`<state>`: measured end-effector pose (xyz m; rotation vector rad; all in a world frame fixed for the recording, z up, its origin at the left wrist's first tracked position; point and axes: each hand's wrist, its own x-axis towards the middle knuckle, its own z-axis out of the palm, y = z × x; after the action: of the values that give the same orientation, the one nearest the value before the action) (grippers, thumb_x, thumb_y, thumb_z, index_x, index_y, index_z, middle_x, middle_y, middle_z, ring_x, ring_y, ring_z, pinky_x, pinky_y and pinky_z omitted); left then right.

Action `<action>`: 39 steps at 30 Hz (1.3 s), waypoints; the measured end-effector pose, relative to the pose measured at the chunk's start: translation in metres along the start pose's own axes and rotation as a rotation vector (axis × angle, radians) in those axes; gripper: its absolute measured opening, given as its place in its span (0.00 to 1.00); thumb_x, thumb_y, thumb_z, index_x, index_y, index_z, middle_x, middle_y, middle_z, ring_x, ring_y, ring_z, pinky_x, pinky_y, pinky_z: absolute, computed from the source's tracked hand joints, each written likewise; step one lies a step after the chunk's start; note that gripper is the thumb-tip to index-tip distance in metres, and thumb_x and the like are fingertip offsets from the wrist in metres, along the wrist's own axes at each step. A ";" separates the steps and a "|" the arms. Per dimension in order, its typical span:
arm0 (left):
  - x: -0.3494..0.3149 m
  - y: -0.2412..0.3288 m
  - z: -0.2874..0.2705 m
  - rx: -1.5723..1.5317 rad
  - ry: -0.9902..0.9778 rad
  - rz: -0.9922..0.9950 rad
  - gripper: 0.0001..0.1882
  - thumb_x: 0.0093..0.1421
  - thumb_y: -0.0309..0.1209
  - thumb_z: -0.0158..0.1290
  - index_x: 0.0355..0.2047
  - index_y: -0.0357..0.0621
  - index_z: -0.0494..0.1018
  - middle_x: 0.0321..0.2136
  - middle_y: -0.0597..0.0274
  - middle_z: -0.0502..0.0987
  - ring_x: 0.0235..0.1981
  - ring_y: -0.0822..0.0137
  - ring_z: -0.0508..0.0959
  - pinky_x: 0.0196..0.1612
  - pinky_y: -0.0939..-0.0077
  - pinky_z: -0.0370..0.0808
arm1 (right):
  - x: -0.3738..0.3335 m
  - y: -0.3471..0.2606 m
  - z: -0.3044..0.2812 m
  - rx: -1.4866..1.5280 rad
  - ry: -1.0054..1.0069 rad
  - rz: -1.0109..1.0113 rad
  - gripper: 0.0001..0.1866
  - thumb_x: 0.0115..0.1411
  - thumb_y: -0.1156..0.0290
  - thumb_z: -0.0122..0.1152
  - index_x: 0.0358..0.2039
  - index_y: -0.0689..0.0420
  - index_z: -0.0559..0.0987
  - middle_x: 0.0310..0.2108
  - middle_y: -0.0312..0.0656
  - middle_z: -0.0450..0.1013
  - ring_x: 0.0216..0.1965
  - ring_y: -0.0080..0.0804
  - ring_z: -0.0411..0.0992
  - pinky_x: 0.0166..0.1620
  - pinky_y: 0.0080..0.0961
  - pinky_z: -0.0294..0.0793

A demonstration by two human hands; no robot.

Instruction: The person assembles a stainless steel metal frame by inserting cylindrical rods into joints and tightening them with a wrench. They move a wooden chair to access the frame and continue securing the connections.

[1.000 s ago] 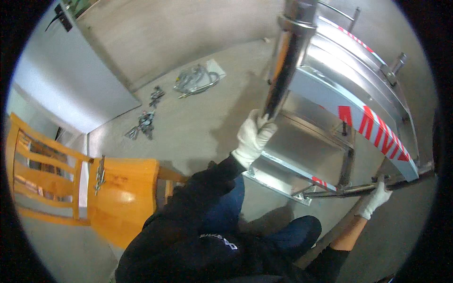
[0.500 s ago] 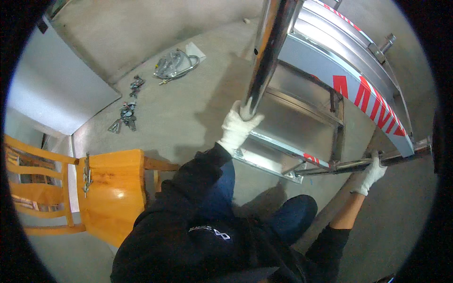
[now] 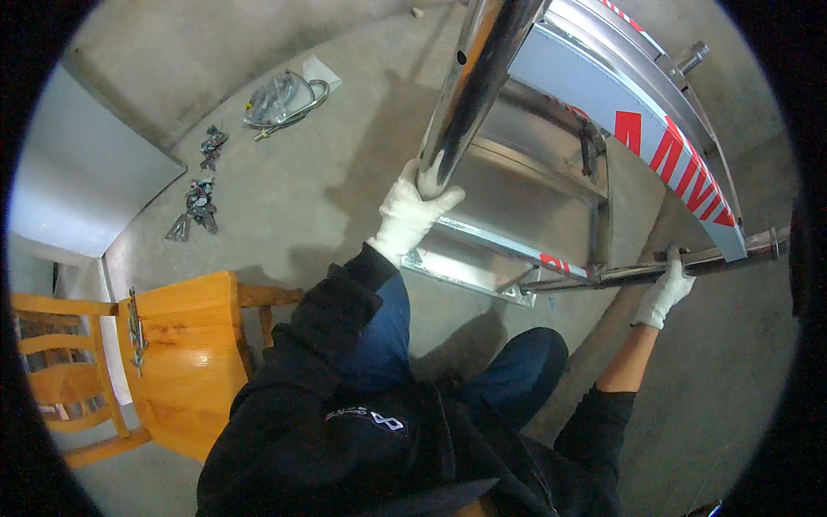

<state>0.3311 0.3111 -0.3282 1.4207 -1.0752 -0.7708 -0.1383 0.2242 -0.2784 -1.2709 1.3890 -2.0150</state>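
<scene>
A large shiny metal frame (image 3: 560,207) with round tubular legs is tilted up in front of me. Film with red stripes covers its curved side rail (image 3: 655,121). My left hand (image 3: 412,211), in a white glove, wraps round the lower end of the thick left tube (image 3: 482,90). Farther right, my gloved right hand (image 3: 666,291) is closed around the other tube (image 3: 719,260), close to where the striped rail meets it; some of its fingers are hidden behind the tube. A flat metal panel lies between the frame's bars.
A wooden chair (image 3: 185,353) stands at my left with thin metal rods (image 3: 136,332) on its seat. Small bags of hardware (image 3: 200,207) and a bagged flexible metal hose (image 3: 289,103) lie on the floor. A large pale panel (image 3: 95,172) stands by the wall.
The whole scene has shifted left and slightly up in the picture, the chair and floor items too. Both hands keep their hold on the tubes.
</scene>
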 end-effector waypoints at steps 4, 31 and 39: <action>-0.002 0.001 -0.001 0.007 -0.002 -0.001 0.32 0.48 0.45 0.68 0.46 0.39 0.70 0.33 0.51 0.78 0.37 0.56 0.79 0.43 0.64 0.74 | 0.000 0.003 -0.004 -0.060 -0.004 -0.024 0.16 0.56 0.74 0.66 0.44 0.61 0.73 0.38 0.39 0.72 0.35 0.31 0.73 0.39 0.31 0.78; -0.013 -0.006 -0.017 0.188 -0.110 -0.067 0.30 0.52 0.41 0.66 0.50 0.38 0.70 0.40 0.52 0.78 0.40 0.58 0.79 0.46 0.66 0.74 | -0.048 -0.031 0.016 0.598 0.310 0.176 0.26 0.61 0.52 0.61 0.53 0.57 0.72 0.43 0.38 0.68 0.36 0.27 0.65 0.44 0.31 0.69; -0.030 -0.056 -0.120 0.281 0.180 -0.166 0.19 0.63 0.38 0.54 0.48 0.35 0.73 0.40 0.56 0.78 0.42 0.66 0.76 0.48 0.74 0.72 | -0.197 -0.045 0.101 -0.003 -0.680 0.150 0.16 0.64 0.68 0.55 0.50 0.61 0.77 0.44 0.47 0.77 0.43 0.34 0.75 0.47 0.31 0.73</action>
<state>0.4396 0.3813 -0.3692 1.8004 -0.9603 -0.6103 0.0561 0.3317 -0.3194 -1.5916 1.1040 -1.2898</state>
